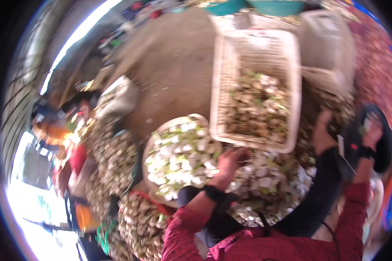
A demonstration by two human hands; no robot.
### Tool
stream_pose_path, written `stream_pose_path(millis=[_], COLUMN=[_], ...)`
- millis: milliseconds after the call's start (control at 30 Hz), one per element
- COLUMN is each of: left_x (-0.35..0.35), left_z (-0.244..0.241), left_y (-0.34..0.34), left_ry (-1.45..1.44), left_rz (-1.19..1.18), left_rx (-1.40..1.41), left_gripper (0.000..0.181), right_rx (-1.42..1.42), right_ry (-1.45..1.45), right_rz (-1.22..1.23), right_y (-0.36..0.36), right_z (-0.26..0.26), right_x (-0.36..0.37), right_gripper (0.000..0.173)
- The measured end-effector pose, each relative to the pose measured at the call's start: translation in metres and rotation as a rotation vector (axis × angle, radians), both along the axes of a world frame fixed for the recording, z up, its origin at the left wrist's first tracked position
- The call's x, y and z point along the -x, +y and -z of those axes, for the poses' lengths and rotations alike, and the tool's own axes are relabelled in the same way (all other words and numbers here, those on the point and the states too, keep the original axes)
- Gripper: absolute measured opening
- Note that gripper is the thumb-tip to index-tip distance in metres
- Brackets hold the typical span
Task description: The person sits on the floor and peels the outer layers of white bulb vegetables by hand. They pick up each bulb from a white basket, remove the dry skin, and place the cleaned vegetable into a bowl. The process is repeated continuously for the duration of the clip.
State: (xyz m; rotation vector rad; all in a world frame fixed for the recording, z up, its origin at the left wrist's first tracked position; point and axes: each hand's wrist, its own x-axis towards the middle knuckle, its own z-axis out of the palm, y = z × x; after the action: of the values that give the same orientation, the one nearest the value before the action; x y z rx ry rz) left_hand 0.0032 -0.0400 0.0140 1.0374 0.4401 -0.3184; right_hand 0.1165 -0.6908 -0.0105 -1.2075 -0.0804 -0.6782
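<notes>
The picture is blurred by motion. My left hand [230,163], with a dark band at the wrist, is over a heap of pale bulbs and loose skins [264,179] between my legs, just below the near rim of a white plastic crate [254,146]. Its fingers are curled; whether they hold anything is unclear. To its left stands a round tub [147,153] full of white bulbs with green tips [179,156]. Out at the far right, my right hand [373,130] is over a dark oval object [383,153]. A small pale green piece [366,125] shows at its fingers.
Brownish bulbs [112,160] lie heaped at left, more [143,225] at lower left. Brown bulbs [258,107] partly fill the crate. Another crate [326,49] and a reddish heap [372,62] are at right. My bare foot [322,130] is beside the crate. Teal basins [227,7] stand at the back.
</notes>
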Motion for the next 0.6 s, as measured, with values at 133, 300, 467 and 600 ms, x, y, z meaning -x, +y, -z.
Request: stream_pose_path(millis=[133, 300, 467, 600], left_x=[-0.001, 0.008, 0.003, -0.009], left_z=[0.001, 0.022, 0.02, 0.0], left_y=[0.013, 0.023, 0.018, 0.014], left_ry=[0.005, 0.057, -0.187, -0.066], left_rz=[-0.001, -0.017, 0.242, 0.328], left_rx=[-0.017, 0.037, -0.246, -0.18], left_gripper=[0.02, 0.021, 0.028, 0.034], right_rx=[1.074, 0.934, 1.325, 1.64], right_ry=[0.711, 0.213, 0.101, 0.221], right_rz=[0.807, -0.15, -0.445, -0.225], right_y=[0.049, 0.396, 0.535, 0.553], right_z=[-0.005, -0.088, 0.006, 0.112], right_x=[-0.018, -0.041, -0.115, -0.175], right_gripper=[0.051, 0.029, 0.045, 0.074])
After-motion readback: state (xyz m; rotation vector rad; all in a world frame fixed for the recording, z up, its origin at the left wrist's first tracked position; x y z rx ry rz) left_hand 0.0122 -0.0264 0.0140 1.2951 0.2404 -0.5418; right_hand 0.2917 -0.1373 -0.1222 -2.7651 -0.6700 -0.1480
